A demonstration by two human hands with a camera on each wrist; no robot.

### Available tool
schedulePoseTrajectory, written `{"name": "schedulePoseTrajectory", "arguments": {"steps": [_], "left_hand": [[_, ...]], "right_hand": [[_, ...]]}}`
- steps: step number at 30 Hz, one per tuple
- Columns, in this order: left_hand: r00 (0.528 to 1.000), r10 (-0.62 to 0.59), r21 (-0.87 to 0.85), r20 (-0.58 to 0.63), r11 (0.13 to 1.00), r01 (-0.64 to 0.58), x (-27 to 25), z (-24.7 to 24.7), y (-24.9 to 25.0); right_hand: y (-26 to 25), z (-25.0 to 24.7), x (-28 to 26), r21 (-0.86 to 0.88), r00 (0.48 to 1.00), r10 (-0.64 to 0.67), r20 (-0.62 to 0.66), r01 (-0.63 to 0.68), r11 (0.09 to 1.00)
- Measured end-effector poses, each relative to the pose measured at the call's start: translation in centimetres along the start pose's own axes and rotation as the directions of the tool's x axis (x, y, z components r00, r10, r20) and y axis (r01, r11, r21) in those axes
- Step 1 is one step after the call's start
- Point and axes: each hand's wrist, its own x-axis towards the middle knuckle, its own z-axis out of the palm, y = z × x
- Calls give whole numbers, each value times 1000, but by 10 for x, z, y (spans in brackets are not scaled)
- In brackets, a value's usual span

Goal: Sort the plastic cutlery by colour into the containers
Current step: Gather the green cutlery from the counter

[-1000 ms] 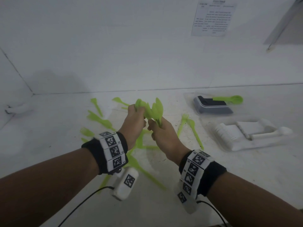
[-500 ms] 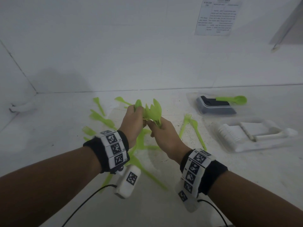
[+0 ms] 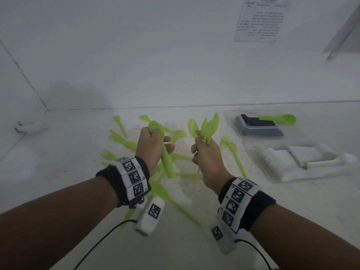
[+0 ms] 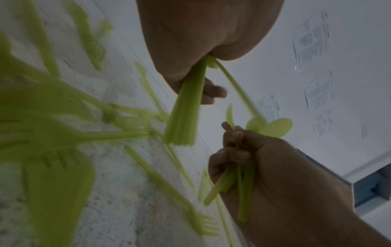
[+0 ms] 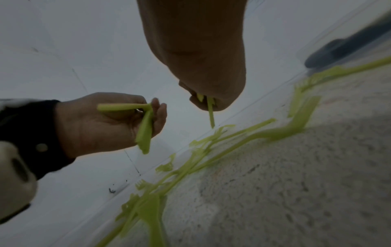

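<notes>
My left hand [image 3: 153, 145] grips a stack of green spoons [image 3: 165, 156], bowls up and handles hanging down; the same stack [image 4: 184, 117] shows in the left wrist view. A hand's width to the right, my right hand [image 3: 206, 152] holds a fan of green spoons [image 3: 206, 127], their bowls spread above my fist and the same bunch [image 4: 243, 180] seen from the left wrist. Both hands hover above loose green forks [image 3: 231, 151] strewn on the white table [image 3: 58, 162]. A clear container [image 3: 259, 129] at the right holds black cutlery with a green spoon [image 3: 280, 119] across it.
A white container [image 3: 303, 166] with white cutlery lies at the right, nearer than the clear one. A white wall with a printed sheet [image 3: 261, 20] rises behind the table. More green forks [image 5: 152, 210] lie under and left of my hands.
My hands were together on one bunch of green spoons. They have drawn apart, the left keeping a stack and the right a fan of spoons.
</notes>
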Motion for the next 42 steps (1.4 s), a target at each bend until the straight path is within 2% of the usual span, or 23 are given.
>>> {"name": "schedulePoseTrajectory", "arguments": {"steps": [4, 7, 12, 15, 19, 22, 24, 26, 28, 31, 35, 37, 42], "left_hand": [[998, 65, 143, 2, 988, -65, 2, -1, -2], [996, 89, 175, 18, 980, -91, 0, 3, -3], [990, -16, 35, 137, 999, 11, -13, 9, 2], [982, -40, 49, 187, 998, 31, -19, 9, 3], [994, -22, 50, 105, 999, 17, -16, 2, 3], [992, -54, 16, 113, 998, 53, -16, -2, 3], [994, -45, 7, 96, 999, 45, -15, -5, 3], [997, -34, 1, 64, 999, 34, -12, -8, 3], [998, -25, 9, 51, 1000, 25, -10, -11, 4], [997, 41, 88, 70, 995, -47, -8, -13, 5], [976, 124, 204, 177, 966, -160, -14, -7, 5], [965, 108, 194, 238, 968, -156, -20, -2, 6], [942, 54, 173, 332, 978, -117, -27, 8, 9]], "right_hand": [[-3, 9, -5, -2, 990, -33, 139, 34, 999], [-3, 20, -11, -33, 969, -84, 234, 94, 995], [0, 30, -17, -87, 971, -97, 218, 118, 989], [3, 32, -17, -95, 975, -77, 210, 98, 991], [-2, 29, -18, -69, 937, -25, 349, 52, 996], [-7, 27, -17, -31, 914, 15, 405, -3, 1000], [-6, 27, -14, -2, 932, 14, 362, -15, 1000], [-3, 26, -7, 30, 972, 10, 233, -17, 999], [0, 23, 0, 31, 991, 16, 136, -20, 999], [2, 19, 1, 5, 984, 18, 178, -19, 1000], [-1, 26, -1, -73, 976, -67, 208, 84, 994], [-1, 32, 2, -45, 977, -93, 193, 104, 994], [3, 36, 7, 30, 993, -64, 96, 62, 998]]}}
